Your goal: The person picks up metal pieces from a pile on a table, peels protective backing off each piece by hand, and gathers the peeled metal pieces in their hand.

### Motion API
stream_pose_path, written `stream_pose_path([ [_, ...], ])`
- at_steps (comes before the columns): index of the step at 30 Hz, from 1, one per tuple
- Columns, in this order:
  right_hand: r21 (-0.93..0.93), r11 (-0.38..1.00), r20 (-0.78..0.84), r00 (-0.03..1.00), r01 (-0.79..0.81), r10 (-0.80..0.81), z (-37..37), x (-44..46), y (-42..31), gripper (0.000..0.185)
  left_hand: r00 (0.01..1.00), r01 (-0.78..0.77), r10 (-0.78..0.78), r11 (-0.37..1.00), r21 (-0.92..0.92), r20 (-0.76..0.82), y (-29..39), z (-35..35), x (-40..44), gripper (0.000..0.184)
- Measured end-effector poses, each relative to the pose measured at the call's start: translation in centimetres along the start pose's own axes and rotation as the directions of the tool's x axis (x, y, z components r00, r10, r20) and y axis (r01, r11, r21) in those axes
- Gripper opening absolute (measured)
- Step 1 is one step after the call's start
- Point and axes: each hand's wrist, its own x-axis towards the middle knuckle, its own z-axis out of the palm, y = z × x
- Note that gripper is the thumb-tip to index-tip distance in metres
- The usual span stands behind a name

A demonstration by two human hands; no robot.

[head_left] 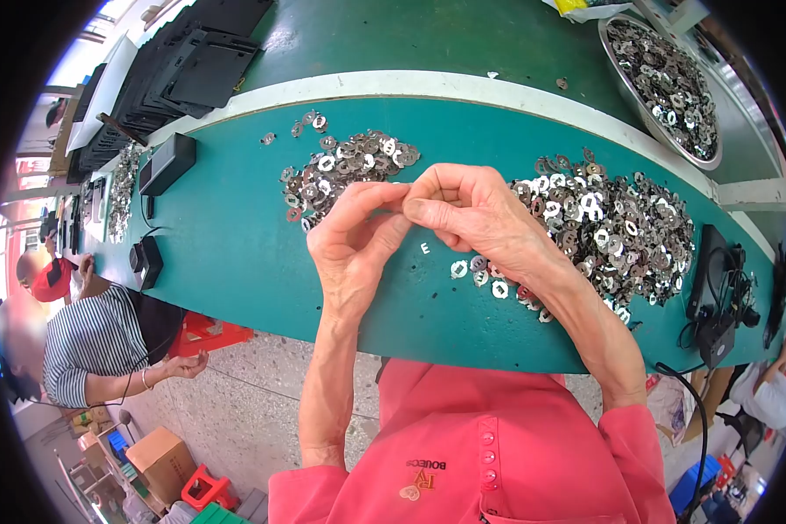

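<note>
My left hand [358,240] and my right hand [463,210] meet above the green table [236,253], fingertips pinched together. Whatever they hold between them is too small or hidden to name. Behind my left hand lies a smaller pile of round metal pieces [349,162]. To the right of my right hand spreads a larger pile of similar pieces [611,227], with a few loose ones [499,288] at its near left side. A small white E-shaped bit [425,248] lies on the table just below my hands.
A metal bowl [719,162] full of pieces stands at the back right. Black devices with cables [716,341] lie at the right edge. A black box [168,164] and black trays [210,70] are at left. A person in a striped shirt [92,341] sits left.
</note>
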Motion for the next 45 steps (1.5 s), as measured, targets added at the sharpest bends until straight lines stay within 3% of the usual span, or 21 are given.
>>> stream_pose_path([
  [5,-0.014,0.999,-0.019,0.999,0.048,-0.048,-0.5,0.3,0.1,0.014,0.995,0.101,-0.102,0.989,-0.106,-0.003,0.0,-0.3,-0.1,0.025],
  [11,0.122,0.992,-0.057,0.998,0.036,-0.029,-0.2,0.4,0.3,0.013,0.985,0.161,-0.171,0.938,-0.307,-0.008,-0.4,-0.7,0.2,0.016],
  [14,0.148,0.989,-0.063,0.998,0.024,-0.015,-0.2,0.5,0.6,0.013,0.966,0.248,-0.260,0.923,-0.294,-0.004,0.3,-0.3,0.2,0.015],
  [23,0.215,0.974,-0.075,0.995,0.076,-0.061,-0.2,0.7,2.1,0.012,0.988,0.134,-0.143,0.983,-0.122,-0.066,-0.6,-0.1,-0.2,0.023],
  [26,0.195,0.979,-0.069,0.996,0.067,-0.055,-0.1,0.7,1.9,0.011,0.979,0.156,-0.168,0.982,-0.104,-0.112,0.2,0.4,-0.1,0.020],
  [29,0.137,0.990,-0.046,0.998,0.041,-0.035,-0.1,0.7,1.4,0.011,0.975,0.206,-0.216,0.967,-0.150,-0.051,-0.3,-0.5,-0.2,0.019],
  [32,-0.214,0.970,-0.114,0.983,0.117,-0.144,0.0,1.2,1.4,0.014,0.947,0.283,-0.320,0.876,-0.391,-0.032,-0.2,-1.0,0.1,0.017],
  [33,-0.418,0.884,-0.115,0.953,0.210,-0.280,0.1,1.3,1.7,0.016,0.938,0.299,-0.345,0.846,-0.441,-0.026,-0.2,-1.1,0.2,0.017],
  [35,-0.756,0.568,-0.029,0.851,0.325,-0.524,0.2,1.7,3.0,0.020,0.920,0.326,-0.392,0.778,-0.537,-0.010,-0.2,-1.5,0.3,0.017],
  [36,-0.816,0.457,0.026,0.813,0.354,-0.582,0.4,1.7,3.4,0.024,0.923,0.321,-0.385,0.775,-0.544,-0.004,-0.3,-1.6,0.3,0.017],
  [45,-0.894,0.305,0.140,0.852,0.327,-0.505,0.8,1.4,3.6,0.022,0.935,0.298,-0.354,0.772,-0.561,0.011,-0.6,-1.8,0.2,0.017],
])
